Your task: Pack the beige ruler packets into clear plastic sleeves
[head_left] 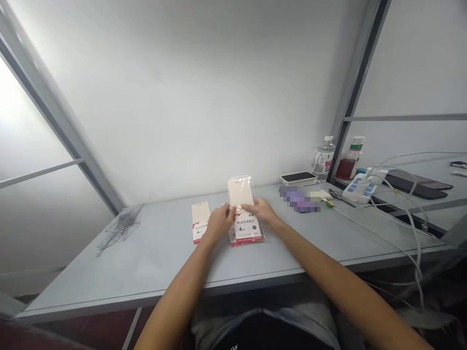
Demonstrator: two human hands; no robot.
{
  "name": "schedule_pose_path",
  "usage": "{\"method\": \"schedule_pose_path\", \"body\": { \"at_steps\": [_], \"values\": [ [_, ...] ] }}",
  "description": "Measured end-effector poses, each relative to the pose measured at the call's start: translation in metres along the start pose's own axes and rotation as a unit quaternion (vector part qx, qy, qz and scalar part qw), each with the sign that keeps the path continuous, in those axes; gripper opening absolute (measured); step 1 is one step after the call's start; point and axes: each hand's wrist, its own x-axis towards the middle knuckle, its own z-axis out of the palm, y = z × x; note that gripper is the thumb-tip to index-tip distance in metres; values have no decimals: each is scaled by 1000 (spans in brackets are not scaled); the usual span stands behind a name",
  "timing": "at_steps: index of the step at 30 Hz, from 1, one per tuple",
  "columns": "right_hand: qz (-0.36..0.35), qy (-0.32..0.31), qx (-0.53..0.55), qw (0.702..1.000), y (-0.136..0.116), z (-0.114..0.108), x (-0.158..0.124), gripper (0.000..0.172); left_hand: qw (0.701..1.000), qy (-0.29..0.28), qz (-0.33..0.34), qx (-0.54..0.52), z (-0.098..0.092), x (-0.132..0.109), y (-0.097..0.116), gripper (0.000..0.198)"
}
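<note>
Your left hand (220,222) and right hand (258,210) sit close together, fingers curled at the lower edge of a raised packet (240,191) in a clear plastic sleeve. Both seem to pinch it, though the fingertips are hard to make out from here. The packet tilts up above a second packet (249,229), which lies flat beneath your hands with its red band showing. A third packet (200,221) lies just left of your left hand on the grey table (164,265). Further left on the table you have a tangle of thin wire (118,229). To your right are a phone (298,178), a blurred purple object (299,199), a water bottle (324,159), and a power strip (359,188) with white cables (386,238) trailing off it.
</note>
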Motion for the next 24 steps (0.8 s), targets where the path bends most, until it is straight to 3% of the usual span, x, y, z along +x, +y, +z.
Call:
{"method": "schedule_pose_path", "body": {
  "at_steps": [6, 11, 18, 24],
  "values": [
    [-9, -20, -3, 1000, 2, 6, -3, 34, 997, -46, 41, -41, 3, -4, 6, 33],
    [-31, 22, 8, 999, 0, 5, -2, 32, 988, -58, -2, -144, 2, 0, 7, 36],
    [-36, -9, 22, 999, -2, 5, -2, 31, 953, -65, -98, -279, 4, 3, 8, 37],
    [-35, -25, -14, 999, -1, 4, -3, 31, 921, -137, -72, -359, -2, 5, 10, 34]
  ]
}}
